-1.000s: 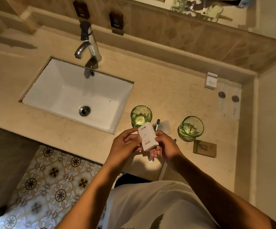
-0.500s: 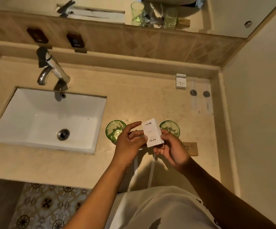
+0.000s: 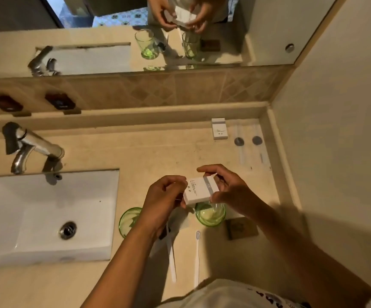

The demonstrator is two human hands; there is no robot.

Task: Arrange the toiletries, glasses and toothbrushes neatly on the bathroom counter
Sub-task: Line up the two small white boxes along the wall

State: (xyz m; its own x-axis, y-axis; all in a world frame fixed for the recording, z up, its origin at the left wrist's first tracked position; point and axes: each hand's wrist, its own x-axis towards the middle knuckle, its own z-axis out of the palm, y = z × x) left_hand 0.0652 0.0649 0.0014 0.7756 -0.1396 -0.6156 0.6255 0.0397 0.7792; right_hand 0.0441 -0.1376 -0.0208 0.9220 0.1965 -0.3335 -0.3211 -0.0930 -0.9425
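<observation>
Small white box [image 3: 200, 190] held in the air between both hands, long axis running left-right from one set of fingertips to the other, printed face up. Left hand [image 3: 162, 197] pinches its left end, fingers curled round; right hand [image 3: 229, 190] grips the right end, thumb over the far edge, fingers under. Neither hand is clearly nearer; the box spans them. Directly below the right fingers: green glass [image 3: 211, 213] on the counter [image 3: 149, 156]; second green glass [image 3: 128, 221] under the left wrist. Two toothbrushes [image 3: 197, 258] lie nearer the body than the fingers, handles toward the person. A matching box [image 3: 219, 128] sits well beyond the fingers, at the back ledge. Likely next: set-down beyond the glasses. Sink [image 3: 46, 210] left of the left hand.
</observation>
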